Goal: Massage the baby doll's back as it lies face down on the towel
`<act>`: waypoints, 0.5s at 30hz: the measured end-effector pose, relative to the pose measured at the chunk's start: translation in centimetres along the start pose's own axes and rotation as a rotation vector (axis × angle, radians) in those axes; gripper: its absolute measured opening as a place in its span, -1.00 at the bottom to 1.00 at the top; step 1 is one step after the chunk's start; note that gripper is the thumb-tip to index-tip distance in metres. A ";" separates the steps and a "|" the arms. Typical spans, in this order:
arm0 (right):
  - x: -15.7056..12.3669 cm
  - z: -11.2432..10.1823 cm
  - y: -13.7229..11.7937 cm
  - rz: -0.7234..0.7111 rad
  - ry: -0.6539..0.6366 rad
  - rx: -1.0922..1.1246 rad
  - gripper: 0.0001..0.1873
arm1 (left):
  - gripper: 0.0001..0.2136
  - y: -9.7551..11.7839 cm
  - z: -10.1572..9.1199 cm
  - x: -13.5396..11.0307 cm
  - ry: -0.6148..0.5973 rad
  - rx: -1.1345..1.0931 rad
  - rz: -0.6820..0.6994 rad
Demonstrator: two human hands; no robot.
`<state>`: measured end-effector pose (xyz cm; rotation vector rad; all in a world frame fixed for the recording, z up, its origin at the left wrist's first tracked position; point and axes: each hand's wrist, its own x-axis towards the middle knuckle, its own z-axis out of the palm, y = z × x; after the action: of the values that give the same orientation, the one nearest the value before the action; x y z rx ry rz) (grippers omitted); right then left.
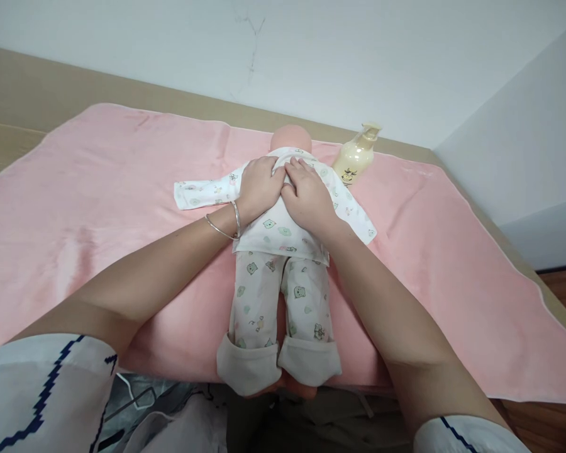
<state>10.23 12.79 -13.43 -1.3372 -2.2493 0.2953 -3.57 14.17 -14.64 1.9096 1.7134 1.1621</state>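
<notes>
A baby doll (291,138) lies face down, its head toward the wall and its feet toward me. It wears a white printed top (283,236) and matching trousers (306,302) with turned-up cuffs. My left hand (263,187), with a silver bangle at the wrist, rests flat on the left of the doll's upper back. On the right of the back lies my right hand (308,194), fingers stretched out. The two hands almost touch at the thumbs. Neither hand grips anything.
A pink cloth (141,157) spreads under the doll over a tan surface (51,69). Just right of the doll's head stands a cream pump bottle (357,154). White walls (334,56) close off the back and right side.
</notes>
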 end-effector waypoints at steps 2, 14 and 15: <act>0.0 0.0 -0.2 0.008 -0.009 -0.014 -0.32 | -0.80 0.1 0.0 0.0 -0.001 0.000 -0.002; -0.1 0.0 -0.1 0.010 0.005 -0.002 -0.35 | -0.80 0.1 -0.1 -0.1 -0.006 -0.004 -0.009; -0.1 -0.1 -0.2 0.011 0.000 -0.008 -0.34 | -0.80 0.1 -0.1 -0.1 -0.003 -0.007 -0.007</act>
<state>10.13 12.62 -13.29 -1.3543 -2.2455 0.2901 -3.57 14.07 -14.56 1.8988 1.7111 1.1604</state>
